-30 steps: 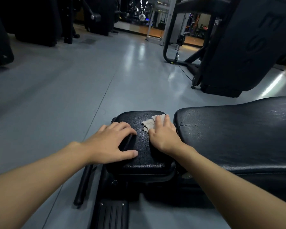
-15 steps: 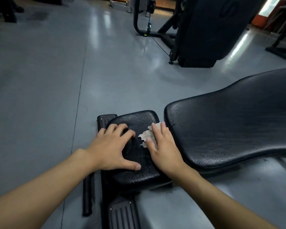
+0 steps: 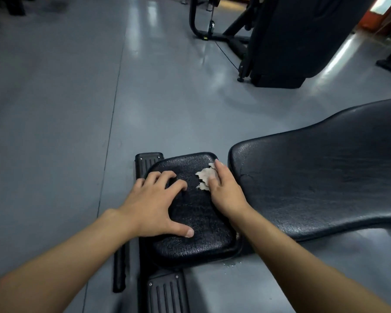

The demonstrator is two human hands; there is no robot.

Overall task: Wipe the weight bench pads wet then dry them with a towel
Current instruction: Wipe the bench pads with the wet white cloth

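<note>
Head view. Since half a second ago, the right hand [image 3: 224, 190] and the wipe [image 3: 204, 177] under it had crept slightly toward 12 o'clock, nearer the far edge of the seat pad [image 3: 196, 218]. The left hand [image 3: 154, 204] had stayed planted on the same spot.

Left hand: fingers spread, tips bent down onto the pad's 9 o'clock side, thumb stretched toward 6 o'clock. It clasped nothing and only braced.

Right hand: fingers straight and together, laid flat on the wipe and pressing it against the pad at about 1 o'clock. It was not gripped. The ragged pale edge of the wipe showed just left of the fingers.

The back pad [image 3: 314, 184] lay just beside the seat pad at 3 o'clock, with a narrow gap between them. Droplets [image 3: 230, 264] sat on the floor [image 3: 54, 132] near the pad's 5 o'clock corner.

Judgement: this was probably the wet pass. The wipe looked thin, limp and already torn, so it would likely shred further or bunch up on the pebbled vinyl. It would be best driven under a flat palm rather than pinched at an edge. The pad looked firm and fixed to its frame. If damp, it could be slick under the bracing hand.
</note>
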